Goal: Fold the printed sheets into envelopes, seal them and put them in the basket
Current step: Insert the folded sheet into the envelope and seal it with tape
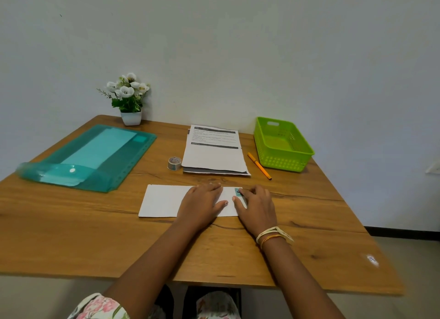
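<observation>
A white folded sheet (164,201) lies flat on the wooden table (95,235) in front of me. My left hand (202,205) rests palm down on its middle, fingers spread. My right hand (256,205) lies on its right end, fingertips pressing a small teal piece of tape (237,192) at the sheet's top right corner. Behind them sits a stack of printed sheets (214,152). A small roll of patterned tape (174,163) stands just left of that stack. The green plastic basket (283,160) is at the back right, with nothing visible in it.
An orange pen (259,165) lies between the stack and the basket. A teal plastic folder (90,157) covers the left part of the table, its near flap curled. A white pot of artificial flowers (130,102) stands at the back by the wall.
</observation>
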The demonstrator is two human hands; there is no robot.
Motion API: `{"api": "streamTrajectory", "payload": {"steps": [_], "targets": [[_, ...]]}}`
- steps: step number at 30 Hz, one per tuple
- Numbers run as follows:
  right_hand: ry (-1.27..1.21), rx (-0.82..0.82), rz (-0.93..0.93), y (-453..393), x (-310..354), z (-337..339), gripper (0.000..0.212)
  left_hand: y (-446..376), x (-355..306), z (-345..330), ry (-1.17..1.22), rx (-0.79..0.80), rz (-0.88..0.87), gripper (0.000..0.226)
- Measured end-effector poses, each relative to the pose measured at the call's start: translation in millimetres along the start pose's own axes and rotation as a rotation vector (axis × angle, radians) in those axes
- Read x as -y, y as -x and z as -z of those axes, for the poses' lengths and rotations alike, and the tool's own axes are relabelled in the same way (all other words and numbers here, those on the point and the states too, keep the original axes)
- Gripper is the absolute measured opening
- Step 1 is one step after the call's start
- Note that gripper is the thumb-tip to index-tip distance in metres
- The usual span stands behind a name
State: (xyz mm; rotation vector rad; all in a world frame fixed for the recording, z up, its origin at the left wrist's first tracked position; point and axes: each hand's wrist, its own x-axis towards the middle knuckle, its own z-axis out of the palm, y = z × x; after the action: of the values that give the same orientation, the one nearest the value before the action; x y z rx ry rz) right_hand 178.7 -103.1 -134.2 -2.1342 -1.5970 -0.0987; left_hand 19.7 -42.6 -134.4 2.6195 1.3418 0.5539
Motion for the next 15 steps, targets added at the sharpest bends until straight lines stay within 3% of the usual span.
{"api": "streamTrajectory", "payload": {"steps": [7, 12, 15], "targets": [[0.113, 0.033, -0.016, 0.7, 4.4, 2.3, 0.048, 0.0, -0.1, 2.7, -0.004, 0.019, 0.006, 0.058], [0.143, 0.045, -0.016, -0.4, 2.4, 2.7, 0.044, -12.7, 1.2, 18.4, 0.112, 0.189, 0.123, 0.080], [0.133, 0.059, -0.007, -6.7, 1.2, 3.7, 0.042, -26.9, 1.7, 31.7, -0.015, 0.248, 0.230, 0.088]]}}
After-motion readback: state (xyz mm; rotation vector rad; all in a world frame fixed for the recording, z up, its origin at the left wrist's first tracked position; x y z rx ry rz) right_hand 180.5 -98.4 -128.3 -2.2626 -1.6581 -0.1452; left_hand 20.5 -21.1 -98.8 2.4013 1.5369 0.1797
